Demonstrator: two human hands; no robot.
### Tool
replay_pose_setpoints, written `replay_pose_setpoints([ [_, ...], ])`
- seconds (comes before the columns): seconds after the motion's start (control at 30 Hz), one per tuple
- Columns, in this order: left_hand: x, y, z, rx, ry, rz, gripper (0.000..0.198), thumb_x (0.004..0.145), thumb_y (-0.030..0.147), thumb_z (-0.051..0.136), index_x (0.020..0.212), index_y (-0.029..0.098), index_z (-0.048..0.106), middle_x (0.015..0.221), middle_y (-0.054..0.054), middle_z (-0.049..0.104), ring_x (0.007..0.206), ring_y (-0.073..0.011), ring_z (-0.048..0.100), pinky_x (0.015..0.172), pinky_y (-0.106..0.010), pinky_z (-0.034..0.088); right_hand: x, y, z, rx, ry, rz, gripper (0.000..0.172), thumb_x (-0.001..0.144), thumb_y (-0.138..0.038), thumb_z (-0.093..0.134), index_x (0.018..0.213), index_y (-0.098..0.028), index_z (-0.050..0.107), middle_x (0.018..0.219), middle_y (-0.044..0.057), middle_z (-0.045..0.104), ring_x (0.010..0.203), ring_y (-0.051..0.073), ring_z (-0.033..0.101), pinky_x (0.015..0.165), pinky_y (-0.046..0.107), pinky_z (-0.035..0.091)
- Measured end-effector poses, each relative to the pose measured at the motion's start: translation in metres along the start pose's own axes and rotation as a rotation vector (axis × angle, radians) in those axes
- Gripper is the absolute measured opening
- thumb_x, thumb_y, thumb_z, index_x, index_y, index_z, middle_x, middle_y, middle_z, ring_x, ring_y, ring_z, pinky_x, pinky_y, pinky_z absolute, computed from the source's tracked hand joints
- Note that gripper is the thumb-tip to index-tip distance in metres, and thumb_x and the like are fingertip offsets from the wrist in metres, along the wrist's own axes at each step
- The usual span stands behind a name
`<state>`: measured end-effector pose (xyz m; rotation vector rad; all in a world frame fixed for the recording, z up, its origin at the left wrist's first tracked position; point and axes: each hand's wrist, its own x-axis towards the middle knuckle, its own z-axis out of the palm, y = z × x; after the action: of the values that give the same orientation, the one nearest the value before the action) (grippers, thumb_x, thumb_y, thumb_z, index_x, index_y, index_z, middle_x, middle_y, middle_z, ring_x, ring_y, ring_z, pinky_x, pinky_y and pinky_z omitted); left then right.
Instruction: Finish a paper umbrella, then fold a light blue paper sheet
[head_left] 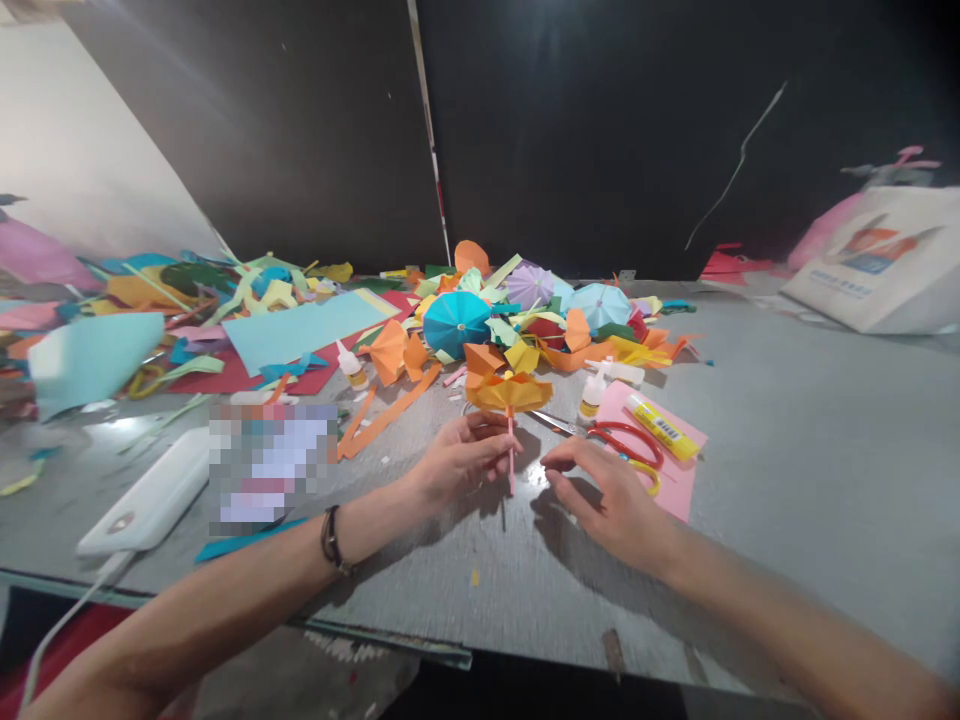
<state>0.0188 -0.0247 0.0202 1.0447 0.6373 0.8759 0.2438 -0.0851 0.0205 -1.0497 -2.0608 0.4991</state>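
My left hand (457,460) pinches the thin pink stick (511,462) of a small orange paper umbrella (508,392), holding it upright above the grey table (787,420). My right hand (600,490) rests just to the right of the stick, fingers curled and pointing left toward it, with nothing visibly in them. Red-handled scissors (626,440) lie on a pink sheet (679,480) right behind that hand, beside a yellow glue stick (664,428). A small white glue bottle (591,395) stands behind the umbrella.
A heap of paper umbrellas, blue (456,322), purple (529,284) and light blue (601,304), lies behind with folded scraps. Coloured paper sheets (300,335) and another glue bottle (352,365) spread left. A white power bank (146,500) sits front left, a white bag (877,265) far right.
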Motion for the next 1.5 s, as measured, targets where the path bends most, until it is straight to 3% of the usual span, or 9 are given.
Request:
replay_pose_setpoints([
  [0.5, 0.0, -0.001, -0.001, 0.036, -0.006, 0.03, 0.022, 0.08, 0.029, 0.086, 0.092, 0.015, 0.074, 0.071, -0.002, 0.065, 0.058, -0.0106, 0.059, 0.051, -0.023, 0.038, 0.0, -0.001, 0.0, 0.002, 0.005, -0.013, 0.008, 0.104, -0.022, 0.053, 0.104, -0.024, 0.061, 0.099, 0.005, 0.07, 0.09, 0.02, 0.068, 0.08, 0.038, 0.058],
  [0.83, -0.003, -0.002, 0.006, 0.121, -0.078, 0.039, 0.03, 0.076, 0.034, 0.091, 0.082, 0.014, 0.07, 0.071, -0.002, 0.067, 0.056, -0.0108, 0.061, 0.051, -0.023, 0.041, 0.002, 0.0, -0.003, -0.02, -0.01, -0.043, 0.019, 0.105, -0.018, 0.047, 0.097, -0.023, 0.063, 0.092, 0.005, 0.069, 0.084, 0.02, 0.066, 0.076, 0.036, 0.056],
  [0.97, -0.003, -0.006, 0.004, 0.126, -0.091, 0.031, 0.03, 0.077, 0.033, 0.091, 0.083, 0.013, 0.069, 0.073, -0.002, 0.068, 0.056, -0.011, 0.062, 0.051, -0.023, 0.044, 0.001, -0.002, 0.001, 0.083, 0.008, 0.084, 0.015, 0.104, -0.028, 0.056, 0.1, -0.023, 0.069, 0.097, 0.006, 0.073, 0.089, 0.022, 0.069, 0.082, 0.039, 0.058],
  [1.07, -0.003, -0.012, 0.004, 0.116, -0.149, 0.014, 0.032, 0.077, 0.035, 0.091, 0.086, 0.014, 0.068, 0.071, -0.001, 0.067, 0.053, -0.0106, 0.061, 0.049, -0.022, 0.044, 0.002, -0.003, 0.01, 0.334, 0.056, 0.283, 0.022, 0.1, -0.042, 0.063, 0.107, -0.023, 0.072, 0.103, 0.008, 0.078, 0.094, 0.025, 0.074, 0.086, 0.042, 0.06],
  [1.17, -0.006, -0.015, 0.009, 0.12, -0.2, -0.037, 0.032, 0.079, 0.036, 0.09, 0.086, 0.014, 0.068, 0.07, -0.001, 0.066, 0.052, -0.0099, 0.06, 0.048, -0.022, 0.045, 0.004, -0.001, 0.018, 0.577, 0.1, 0.392, 0.031, 0.09, -0.052, 0.074, 0.102, -0.023, 0.074, 0.1, 0.009, 0.08, 0.094, 0.027, 0.075, 0.085, 0.043, 0.062],
  [1.27, -0.01, -0.014, 0.016, 0.133, -0.226, -0.068, 0.031, 0.081, 0.037, 0.087, 0.084, 0.013, 0.068, 0.072, -0.003, 0.069, 0.051, -0.0087, 0.058, 0.047, -0.021, 0.044, 0.005, 0.003, 0.019, 0.687, 0.192, 0.455, 0.036, 0.08, -0.055, 0.082, 0.095, -0.023, 0.073, 0.095, 0.007, 0.079, 0.088, 0.026, 0.074, 0.081, 0.042, 0.062],
  [1.37, -0.013, -0.013, 0.018, 0.163, -0.245, -0.106, 0.032, 0.082, 0.039, 0.086, 0.085, 0.013, 0.067, 0.072, -0.003, 0.069, 0.05, -0.0083, 0.057, 0.045, -0.021, 0.043, 0.006, 0.004, 0.015, 0.73, 0.257, 0.482, 0.038, 0.08, -0.058, 0.08, 0.097, -0.024, 0.072, 0.1, 0.006, 0.078, 0.092, 0.024, 0.072, 0.081, 0.039, 0.062],
  [1.5, -0.014, -0.013, 0.017, 0.172, -0.245, -0.147, 0.033, 0.081, 0.039, 0.087, 0.085, 0.014, 0.066, 0.075, -0.003, 0.07, 0.051, -0.0083, 0.057, 0.044, -0.02, 0.043, 0.008, 0.0, 0.012, 0.77, 0.246, 0.494, 0.039, 0.081, -0.059, 0.08, 0.098, -0.025, 0.071, 0.105, 0.007, 0.076, 0.097, 0.024, 0.071, 0.083, 0.037, 0.061],
])
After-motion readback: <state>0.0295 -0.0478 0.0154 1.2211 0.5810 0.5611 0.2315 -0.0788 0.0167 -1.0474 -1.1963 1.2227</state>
